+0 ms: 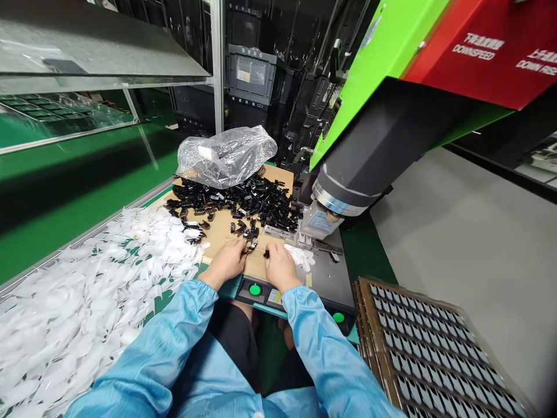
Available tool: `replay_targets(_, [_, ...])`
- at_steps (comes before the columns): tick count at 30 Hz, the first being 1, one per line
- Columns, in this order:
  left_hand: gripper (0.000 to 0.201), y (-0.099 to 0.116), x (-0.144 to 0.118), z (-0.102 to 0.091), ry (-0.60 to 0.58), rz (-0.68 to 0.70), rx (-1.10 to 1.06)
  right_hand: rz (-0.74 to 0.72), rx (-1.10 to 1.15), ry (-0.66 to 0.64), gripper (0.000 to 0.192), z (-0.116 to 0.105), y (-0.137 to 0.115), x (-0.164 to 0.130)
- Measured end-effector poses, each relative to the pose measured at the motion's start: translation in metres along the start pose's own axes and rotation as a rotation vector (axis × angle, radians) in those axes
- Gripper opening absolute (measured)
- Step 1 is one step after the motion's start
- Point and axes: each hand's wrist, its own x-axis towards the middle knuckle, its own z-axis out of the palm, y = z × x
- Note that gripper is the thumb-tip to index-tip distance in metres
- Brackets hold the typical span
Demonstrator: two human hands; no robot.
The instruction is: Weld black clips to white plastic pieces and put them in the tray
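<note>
My left hand (227, 261) rests at the front of the cardboard sheet (223, 227). Its fingers are curled against small black plastic parts (251, 235); whether one is gripped is hard to see. Close by on the right, my right hand (281, 264) is closed, with a small black plastic part (267, 253) showing at its fingertips. A large heap of similar black parts (270, 200) covers the back of the cardboard. Several white oval pieces (301, 255) lie just right of my right hand, on the machine's metal base (324, 273).
White oval pieces (87, 290) spread widely on the left. A clear plastic bag (228, 154) lies behind the black heap. The press head (337, 197) overhangs on the right. Green buttons (255, 289) line the front edge. Filled trays (435, 342) are stacked at lower right.
</note>
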Motion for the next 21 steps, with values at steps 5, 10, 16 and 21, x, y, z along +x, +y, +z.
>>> replay_targets(5, [0.009, 0.000, 0.001, -0.003, -0.036, 0.023, 0.014, 0.014, -0.031, 0.032, 0.017, 0.004, -0.006, -0.003])
replay_targets(10, [0.004, 0.005, -0.005, -0.010, -0.096, -0.007, -0.036, -0.037, 0.133, 0.146, 0.015, 0.011, 0.005, -0.013])
replay_targets(16, [0.021, 0.048, 0.007, 0.004, -0.029, 0.090, -0.175, 0.138, 0.511, 0.553, 0.026, 0.014, 0.073, -0.025])
replay_targets(21, [0.026, 0.101, 0.063, 0.040, 0.053, 0.248, -0.098, 0.254, 0.445, 0.649, 0.031, 0.008, 0.126, -0.015])
